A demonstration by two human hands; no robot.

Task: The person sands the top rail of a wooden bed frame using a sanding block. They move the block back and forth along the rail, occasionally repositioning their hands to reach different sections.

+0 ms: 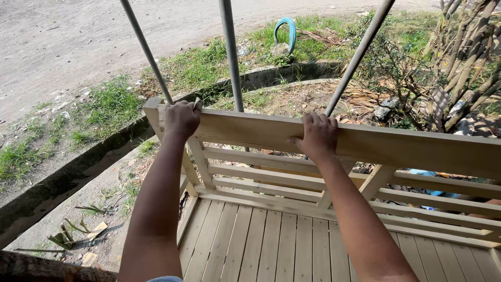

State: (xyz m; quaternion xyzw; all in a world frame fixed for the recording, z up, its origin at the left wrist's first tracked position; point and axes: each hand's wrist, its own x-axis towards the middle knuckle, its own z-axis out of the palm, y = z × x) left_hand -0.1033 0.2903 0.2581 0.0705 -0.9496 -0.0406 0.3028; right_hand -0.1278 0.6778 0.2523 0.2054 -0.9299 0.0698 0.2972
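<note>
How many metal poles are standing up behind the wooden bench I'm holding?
3: left pole above the left hand, middle pole between the hands, right pole slanting above the right hand. Their bases are hidden behind the bench's top rail.

We see the fingertips of the left hand (181, 118) and the right hand (316, 137) curl over the far side of the top rail (396, 148), so they are hidden from us. Both forearms run off the bottom edge of the frame. The wooden bench (271, 245) is cut off at the right and bottom edges, so we cannot see its legs or far end. Three metal poles (231, 52) leave the top edge, and their feet are hidden behind the rail. A blue object (430, 180) at centre right shows only between the slats, too little to identify. The blue tyre (286, 32) at top centre is half sunk in grass.
</note>
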